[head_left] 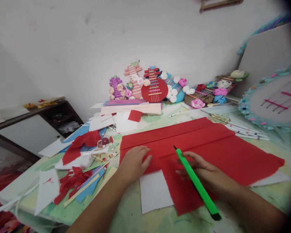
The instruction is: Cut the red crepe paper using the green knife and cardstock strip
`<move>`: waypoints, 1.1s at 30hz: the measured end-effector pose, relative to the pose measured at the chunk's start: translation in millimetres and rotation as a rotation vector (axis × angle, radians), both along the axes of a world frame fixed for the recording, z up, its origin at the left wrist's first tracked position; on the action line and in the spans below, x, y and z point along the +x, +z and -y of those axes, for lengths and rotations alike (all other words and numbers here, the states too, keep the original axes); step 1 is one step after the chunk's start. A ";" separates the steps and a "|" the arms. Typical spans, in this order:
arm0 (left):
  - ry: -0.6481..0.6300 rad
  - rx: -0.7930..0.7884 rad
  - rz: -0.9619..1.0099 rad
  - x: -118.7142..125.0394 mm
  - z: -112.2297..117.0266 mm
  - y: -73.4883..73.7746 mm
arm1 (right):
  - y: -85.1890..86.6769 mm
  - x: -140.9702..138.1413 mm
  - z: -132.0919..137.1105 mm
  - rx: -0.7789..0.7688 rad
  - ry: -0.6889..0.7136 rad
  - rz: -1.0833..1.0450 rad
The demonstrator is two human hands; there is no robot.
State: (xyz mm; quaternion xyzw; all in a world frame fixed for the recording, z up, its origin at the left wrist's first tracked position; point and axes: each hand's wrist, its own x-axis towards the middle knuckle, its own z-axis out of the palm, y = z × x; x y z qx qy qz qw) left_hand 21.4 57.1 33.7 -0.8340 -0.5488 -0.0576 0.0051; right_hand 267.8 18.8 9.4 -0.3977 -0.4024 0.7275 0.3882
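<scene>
Red sheet spread across the bench, green tool in the right grip

In the head view, the red sheet (pixel 203 142) lay across the centre and right of the frame on the bench (pixel 160 223), creased lengthwise, one strip hanging toward the bottom edge. A white card (pixel 155 192) showed beside that strip, at lower centre. The left grip (pixel 133 160) rested palm down on the sheet's left part, thumb apart from the fingers, clamped on nothing visible. The right grip (pixel 205 170), right of centre, was closed around a green pen-shaped tool (pixel 195 181), its dark tip pointing up and left above the sheet.

The sheet looked light, thin and soft, likely to crease or slide; a flat palm near an edge would seem the best hold. The tool looked stiff, light and perhaps smooth, best taken around its middle.

Scraps (pixel 75 178) littered the left, scissors (pixel 219 118) lay upper right, and decorated instrument shapes (pixel 155 90) stood at upper centre.
</scene>
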 end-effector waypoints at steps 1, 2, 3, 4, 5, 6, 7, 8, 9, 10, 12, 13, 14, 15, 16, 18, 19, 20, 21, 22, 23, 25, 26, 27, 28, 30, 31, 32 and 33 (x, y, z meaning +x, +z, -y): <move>0.025 -0.006 0.009 -0.9 -4.9 0.5 | 1.4 -1.6 -1.3 -0.024 -0.032 -0.060; 0.049 -0.018 0.011 -1.4 -9.7 0.2 | 2.1 -3.0 -2.4 -0.036 -0.067 -0.112; 0.069 -0.037 0.005 -1.4 -14.2 -0.8 | 1.9 -4.3 -3.0 -0.042 -0.091 -0.140; 0.080 -0.060 -0.007 -0.9 -18.0 -2.4 | 1.0 -5.5 -3.0 -0.051 -0.095 -0.138; 0.083 -0.083 -0.021 0.1 -21.0 -4.2 | -0.4 -6.6 -2.3 -0.069 -0.080 -0.112; 0.080 -0.102 -0.035 1.3 -23.1 -6.0 | -2.0 -7.7 -1.0 -0.097 -0.056 -0.076; 0.073 -0.116 -0.046 2.5 -24.5 -7.5 | -3.6 -8.8 0.5 -0.127 -0.028 -0.046; 0.066 -0.126 -0.053 3.5 -25.3 -8.6 | -4.8 -9.8 2.1 -0.152 0.002 -0.032; 0.058 -0.131 -0.058 4.1 -25.9 -9.1 | -5.5 -10.6 3.5 -0.165 0.024 -0.039; 0.051 -0.134 -0.062 4.3 -26.2 -8.9 | -5.7 -11.0 4.3 -0.165 0.031 -0.063; 0.035 -0.133 -0.069 3.6 -26.9 -6.8 | -4.4 -10.4 4.0 -0.131 0.024 -0.126; 0.030 -0.128 -0.072 3.0 -27.1 -5.0 | -3.4 -9.4 3.0 -0.107 0.014 -0.151; 0.026 -0.119 -0.075 2.4 -27.1 -3.0 | -2.5 -7.9 1.6 -0.086 0.002 -0.166; 0.025 -0.108 -0.076 2.2 -26.7 -0.9 | -1.9 -6.3 0.0 -0.068 -0.015 -0.166; 0.026 -0.095 -0.075 2.4 -25.8 1.0 | -1.6 -4.5 -1.6 -0.053 -0.034 -0.151; 0.026 -0.072 -0.070 4.1 -22.3 3.4 | -2.0 -1.3 -4.1 -0.033 -0.078 -0.066; 0.020 -0.065 -0.067 5.4 -20.0 3.6 | -2.3 0.1 -4.8 -0.029 -0.092 0.007; 0.008 -0.062 -0.064 6.8 -17.7 3.1 | -2.4 1.4 -5.2 -0.028 -0.091 0.094; -0.006 -0.064 -0.062 8.2 -15.6 2.0 | -2.0 2.4 -5.3 -0.027 -0.079 0.189; -0.021 -0.069 -0.060 9.4 -14.2 0.5 | -1.0 3.3 -5.1 -0.026 -0.058 0.283; -0.032 -0.076 -0.058 10.4 -13.4 -1.3 | 0.7 3.8 -4.6 -0.025 -0.035 0.373; -0.038 -0.088 -0.049 11.7 -13.8 -4.7 | 5.3 3.6 -3.3 -0.011 0.006 0.499; -0.038 -0.092 -0.044 12.1 -14.7 -5.9 | 7.8 2.7 -2.4 -0.007 0.017 0.535; -0.038 -0.096 -0.039 12.4 -15.6 -6.7 | 10.0 1.4 -1.5 -0.007 0.022 0.558; -0.040 -0.100 -0.035 12.7 -16.4 -7.0 | 11.8 -0.2 -0.6 -0.010 0.024 0.571; -0.041 -0.108 -0.031 13.5 -16.8 -6.8 | 13.3 -3.8 1.0 -0.025 0.015 0.569; -0.039 -0.112 -0.028 13.8 -16.4 -6.2 | 13.2 -5.3 1.4 -0.032 0.011 0.562; -0.036 -0.115 -0.025 13.9 -15.9 -5.4 | 12.7 -6.6 1.6 -0.035 0.011 0.552; -0.032 -0.117 -0.020 13.6 -15.5 -4.4 | 12.1 -7.4 1.5 -0.036 0.015 0.542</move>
